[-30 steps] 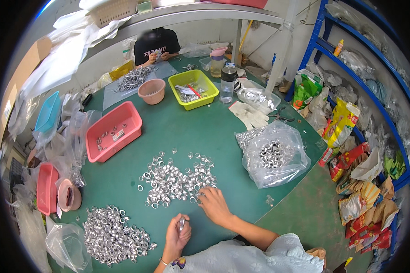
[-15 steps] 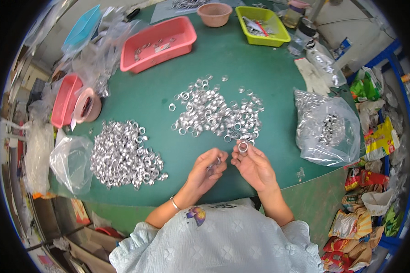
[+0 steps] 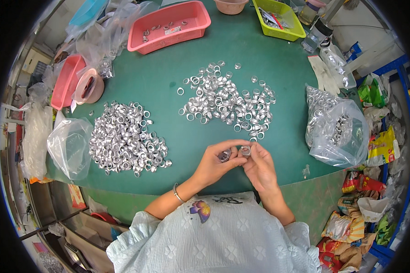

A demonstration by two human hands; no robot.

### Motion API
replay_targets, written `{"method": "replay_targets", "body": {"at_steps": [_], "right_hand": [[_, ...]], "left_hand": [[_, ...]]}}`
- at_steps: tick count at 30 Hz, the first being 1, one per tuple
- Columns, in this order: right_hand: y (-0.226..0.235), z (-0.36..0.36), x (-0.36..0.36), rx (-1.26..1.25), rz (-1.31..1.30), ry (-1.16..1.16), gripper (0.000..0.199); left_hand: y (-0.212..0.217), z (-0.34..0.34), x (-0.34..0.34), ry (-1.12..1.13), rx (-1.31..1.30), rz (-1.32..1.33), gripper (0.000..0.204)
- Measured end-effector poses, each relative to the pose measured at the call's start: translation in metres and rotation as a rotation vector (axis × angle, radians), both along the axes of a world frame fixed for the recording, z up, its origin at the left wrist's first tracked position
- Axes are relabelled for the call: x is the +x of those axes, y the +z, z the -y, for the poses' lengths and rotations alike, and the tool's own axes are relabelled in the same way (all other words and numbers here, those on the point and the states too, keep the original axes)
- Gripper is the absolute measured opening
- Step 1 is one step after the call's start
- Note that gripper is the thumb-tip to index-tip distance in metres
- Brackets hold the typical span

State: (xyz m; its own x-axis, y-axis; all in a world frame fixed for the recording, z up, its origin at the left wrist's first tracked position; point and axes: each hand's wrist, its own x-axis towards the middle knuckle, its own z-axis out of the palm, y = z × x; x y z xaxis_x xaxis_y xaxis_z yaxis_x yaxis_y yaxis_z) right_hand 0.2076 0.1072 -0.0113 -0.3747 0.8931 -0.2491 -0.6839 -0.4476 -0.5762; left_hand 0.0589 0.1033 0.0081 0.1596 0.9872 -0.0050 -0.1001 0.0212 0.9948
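Observation:
Both hands meet near the table's front edge. My right hand (image 3: 261, 169) pinches a silver metal ring (image 3: 245, 151) between thumb and fingers, and my left hand's fingertips reach that same ring. My left hand (image 3: 212, 164) is curled around silver rings (image 3: 224, 155); how many is hidden by the fingers. Just beyond the hands lies a loose, spread pile of silver rings (image 3: 223, 98), some standing on edge, some flat. A denser heap of similar rings (image 3: 125, 139) sits to the left of my left hand.
A clear plastic bag of rings (image 3: 337, 127) stands at the right, near white gloves (image 3: 322, 75). At the back are a pink basket (image 3: 168, 38) with a few rings and a yellow-green basket (image 3: 280, 32). An empty clear bag (image 3: 70, 148) and a pink bowl (image 3: 90, 88) are at left.
My hands have come together, the left moving right until its fingertips reach the ring in my right hand. The view has shifted, so the table's things sit slightly differently in it.

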Motion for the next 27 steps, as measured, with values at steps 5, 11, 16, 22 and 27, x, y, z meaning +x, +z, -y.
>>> {"method": "replay_targets", "body": {"at_steps": [5, 11, 16, 22, 27], "right_hand": [[0.005, 0.006, -0.004, 0.129, 0.152, -0.093, 0.015], [0.003, 0.011, -0.001, 0.314, 0.307, -0.12, 0.015], [0.023, 0.012, -0.011, 0.362, 0.434, -0.17, 0.014], [0.018, 0.014, -0.004, 0.335, 0.378, -0.159, 0.017], [0.021, 0.008, -0.002, 0.096, 0.026, -0.024, 0.017]], "left_hand": [[0.007, 0.002, 0.0, 0.021, 0.017, -0.044, 0.029], [0.006, 0.003, 0.0, 0.076, -0.036, 0.077, 0.017], [0.019, 0.003, -0.002, 0.103, -0.295, 0.18, 0.013], [0.02, 0.005, -0.005, 0.031, -0.356, 0.19, 0.012], [0.018, 0.006, -0.001, 0.079, -0.129, 0.191, 0.019]]}}
